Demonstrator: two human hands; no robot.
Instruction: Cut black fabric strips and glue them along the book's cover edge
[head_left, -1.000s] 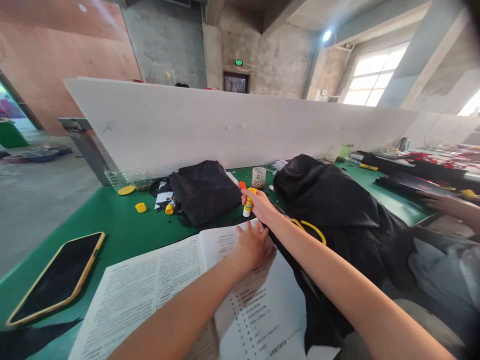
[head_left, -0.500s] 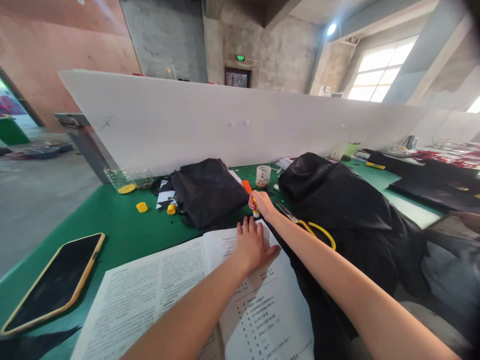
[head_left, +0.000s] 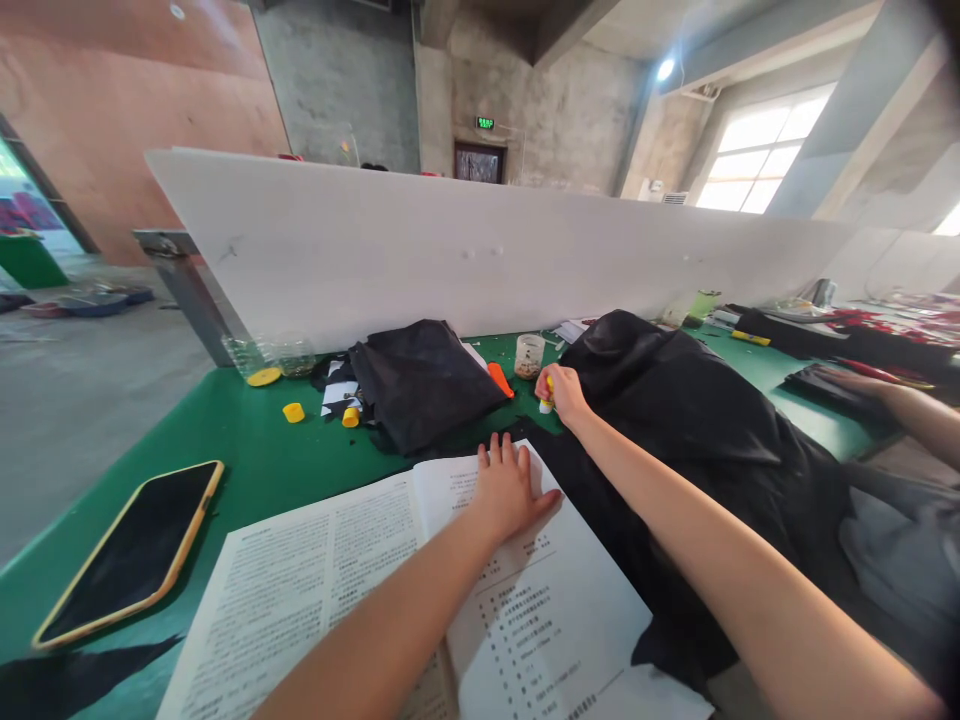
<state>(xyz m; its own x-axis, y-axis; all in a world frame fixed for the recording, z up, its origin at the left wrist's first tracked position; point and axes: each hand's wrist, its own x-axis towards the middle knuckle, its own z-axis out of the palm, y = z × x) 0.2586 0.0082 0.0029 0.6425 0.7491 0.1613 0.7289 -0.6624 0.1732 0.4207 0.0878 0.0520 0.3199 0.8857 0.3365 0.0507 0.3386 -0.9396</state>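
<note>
An open book [head_left: 330, 570] with printed pages lies in front of me. My left hand [head_left: 508, 490] is spread flat on the upper part of its right page, fingers apart. Just beyond the page's top corner, my right hand [head_left: 568, 396] is closed around a yellow and white glue stick [head_left: 547, 404], its white end pointing down over black material. An orange-handled tool [head_left: 500, 380] lies left of that hand, partly under a folded black cloth [head_left: 420, 385]. A clear cup [head_left: 529, 355] with small bits inside stands just behind the hand.
A phone [head_left: 135, 550] lies at the left on the green table [head_left: 247, 430]. Small yellow caps [head_left: 294, 412] sit near the black cloth. A large black sheet [head_left: 675, 400] is heaped on the right. A white board [head_left: 450, 250] stands behind. Another person's hand [head_left: 862, 385] shows at far right.
My right hand has moved right with the glue stick, away from the orange-handled tool. The yellow-handled scissors are no longer visible. Another person's hand has appeared at right. My left hand stays on the page.
</note>
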